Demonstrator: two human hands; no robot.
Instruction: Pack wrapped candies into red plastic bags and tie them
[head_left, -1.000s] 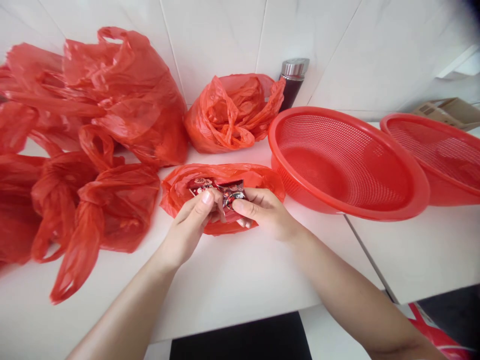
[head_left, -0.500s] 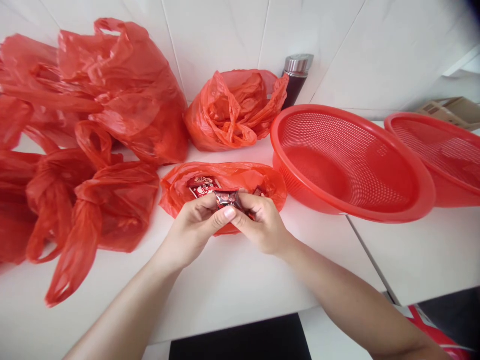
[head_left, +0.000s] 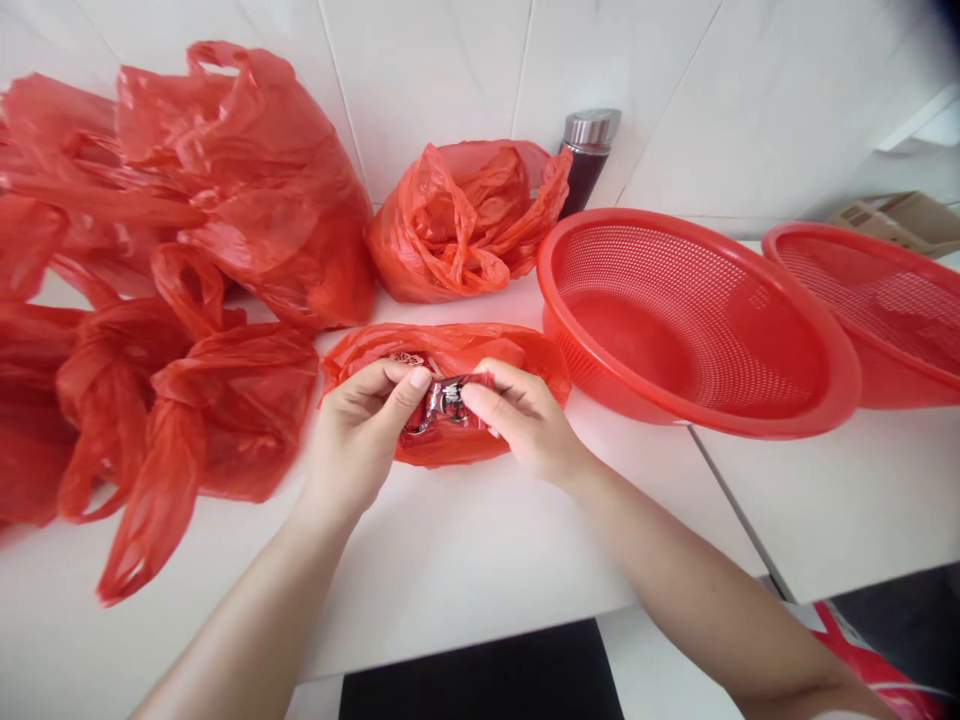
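Note:
A small dark-red wrapped packet (head_left: 448, 400) with pale printing is pinched between both hands. My left hand (head_left: 360, 425) is closed on its left end, thumb on top. On the right end, the thumb and fingers of my right hand (head_left: 525, 415) are closed. What is inside the wrapper does not show. Beneath the hands lies an opened red plastic bag (head_left: 525, 348), with more dark-red printed packets in it, partly hidden by my fingers.
Knotted red plastic bags (head_left: 247, 410) and a large full one (head_left: 262, 190) crowd the left. Behind stands another red bag (head_left: 465, 225) beside a dark flask (head_left: 587, 165). Two red perforated baskets (head_left: 697, 330) sit at right, a cardboard box (head_left: 900, 222) behind them.
My hands have moved slightly apart, and the packet, bunched between the fingers before, is now stretched flat with its printed face showing. The bags and baskets stay in place.

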